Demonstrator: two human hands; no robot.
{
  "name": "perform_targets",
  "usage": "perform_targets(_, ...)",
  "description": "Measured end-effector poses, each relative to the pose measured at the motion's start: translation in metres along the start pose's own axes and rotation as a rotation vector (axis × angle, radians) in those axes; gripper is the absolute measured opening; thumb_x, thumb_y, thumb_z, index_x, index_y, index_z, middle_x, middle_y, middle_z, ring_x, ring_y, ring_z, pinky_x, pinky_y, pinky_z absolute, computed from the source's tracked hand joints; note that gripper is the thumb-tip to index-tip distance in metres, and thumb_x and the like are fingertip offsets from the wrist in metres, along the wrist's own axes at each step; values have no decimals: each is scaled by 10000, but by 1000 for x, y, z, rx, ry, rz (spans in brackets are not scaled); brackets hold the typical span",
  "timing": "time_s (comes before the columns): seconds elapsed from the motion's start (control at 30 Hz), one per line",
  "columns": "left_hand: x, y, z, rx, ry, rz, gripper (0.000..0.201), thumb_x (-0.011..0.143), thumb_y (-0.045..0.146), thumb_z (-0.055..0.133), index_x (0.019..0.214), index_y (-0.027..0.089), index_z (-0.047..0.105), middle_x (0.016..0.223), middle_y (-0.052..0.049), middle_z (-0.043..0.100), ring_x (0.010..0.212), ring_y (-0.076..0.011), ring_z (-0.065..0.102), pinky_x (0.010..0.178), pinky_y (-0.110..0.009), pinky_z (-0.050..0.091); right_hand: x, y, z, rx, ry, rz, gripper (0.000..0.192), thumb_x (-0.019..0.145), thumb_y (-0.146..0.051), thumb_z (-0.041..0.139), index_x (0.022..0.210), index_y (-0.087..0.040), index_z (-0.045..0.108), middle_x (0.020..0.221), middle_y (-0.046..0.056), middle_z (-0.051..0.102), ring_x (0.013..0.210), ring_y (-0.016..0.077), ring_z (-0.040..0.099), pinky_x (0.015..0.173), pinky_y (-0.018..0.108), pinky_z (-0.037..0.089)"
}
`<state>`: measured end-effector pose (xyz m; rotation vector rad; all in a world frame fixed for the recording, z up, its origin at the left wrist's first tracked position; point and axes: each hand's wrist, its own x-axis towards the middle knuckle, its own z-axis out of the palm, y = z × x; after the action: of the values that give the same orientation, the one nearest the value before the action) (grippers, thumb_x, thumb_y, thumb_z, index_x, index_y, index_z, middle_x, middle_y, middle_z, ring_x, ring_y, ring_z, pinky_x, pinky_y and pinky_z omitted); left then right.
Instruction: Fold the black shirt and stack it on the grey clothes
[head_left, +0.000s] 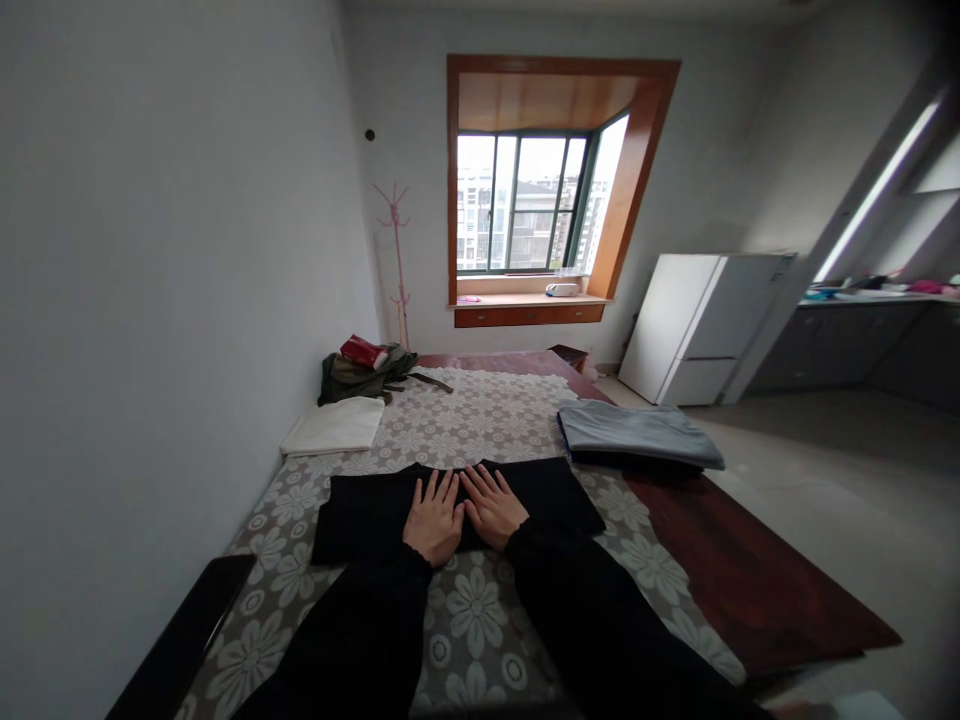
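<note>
Two hands: both lie flat on one dark folded cloth, side by side, thumbs nearly touching.
Desk (750, 590): dark red-brown wood, long, running from the near edge toward the window wall; left side close to the white wall.
Lace cover (480, 610): pale, flower-patterned, spread over most of the desk (the right strip of wood is bare).
Black cloth (360, 515): folded into a wide flat band, lying across the lace cover near the person, roughly centred between the left edge and the bare wood.
Grey folded cloth (637, 432): on the desk's right side, beyond the black cloth and apart from it, resting on a darker layer.
White folded cloth (335, 425): far left on the lace cover, near the wall.
Green bundle (360, 375): heaped at the far left corner, a red item on top.
Left hand (435, 520): palm down on the middle of the black cloth, fingers (439, 488) spread and released, gripping nothing.
Right hand (491, 507): palm down just beside the left, fingers likewise extended and slack, pressing the cloth without grasping it.
Sleeves: black, both reaching in from the near edge.
</note>
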<state>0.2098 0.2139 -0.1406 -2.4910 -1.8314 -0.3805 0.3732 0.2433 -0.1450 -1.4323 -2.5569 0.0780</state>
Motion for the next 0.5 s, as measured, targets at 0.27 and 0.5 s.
perform_targets(0.27,-9,-26,-11,61,-21,-61,583,977,413,284,1539,264,342,1628,4,328,1516,-234,240,1231,-519,200,-6,22,-3,-38,-20,100,624,985,-428,282,1577,-231,275,1646,17,260,1524,233,181,1223,495,143)
perform_targets(0.5,-60,-104,-42,139,15,-280,576,974,355,268,1507,185,404,1597,-79,385,1493,-275,298,1216,-566,183,-44,115,-3,-210,99,406,606,977,-365,260,1541,-174,368,1605,61,355,1498,239,259,1213,496,159)
